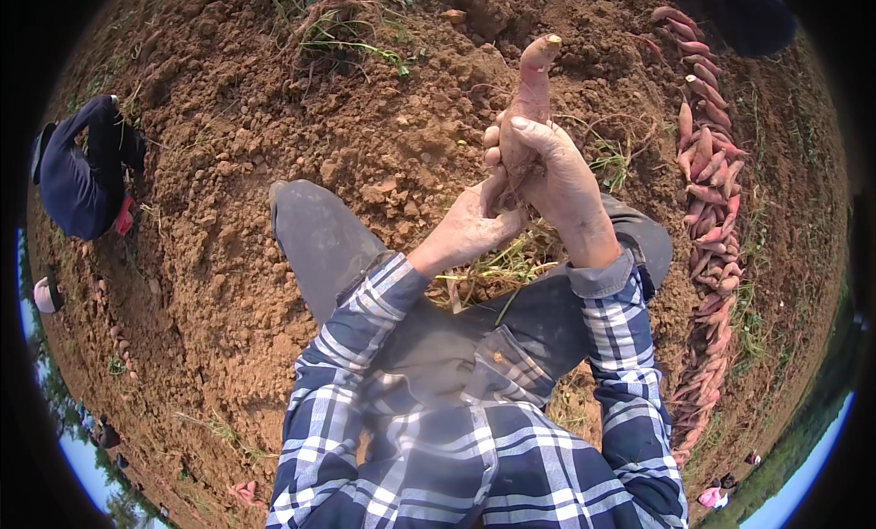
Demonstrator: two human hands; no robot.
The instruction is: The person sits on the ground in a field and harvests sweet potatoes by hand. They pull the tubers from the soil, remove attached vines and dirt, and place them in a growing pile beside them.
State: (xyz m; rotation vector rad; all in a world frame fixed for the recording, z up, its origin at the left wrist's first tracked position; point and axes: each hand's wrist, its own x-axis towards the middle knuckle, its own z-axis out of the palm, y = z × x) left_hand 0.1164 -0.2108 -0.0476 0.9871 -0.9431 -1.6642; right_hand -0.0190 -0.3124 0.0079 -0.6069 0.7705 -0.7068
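A large reddish sweet potato point(534, 84), dusted with soil and carrying fine roots, stands nearly upright in front of me. My right hand point(558, 166) wraps around its middle, with the thumb laid along the near side. At its lower end, the fingers of my left hand point(472, 221) pinch the root or stringy tip; the exact contact is partly hidden by the fingers. A pale broken end shows at the top of the sweet potato. Green and dry stems point(506, 269) lie between my knees, below both hands.
Loose clods of brown soil point(226, 207) surround my legs. A long row of sweet potatoes point(712, 221) runs along the right. Uprooted vines point(342, 36) lie ahead. At left a person in dark clothes point(82, 166) bends down; a dark shape point(746, 16) is at upper right.
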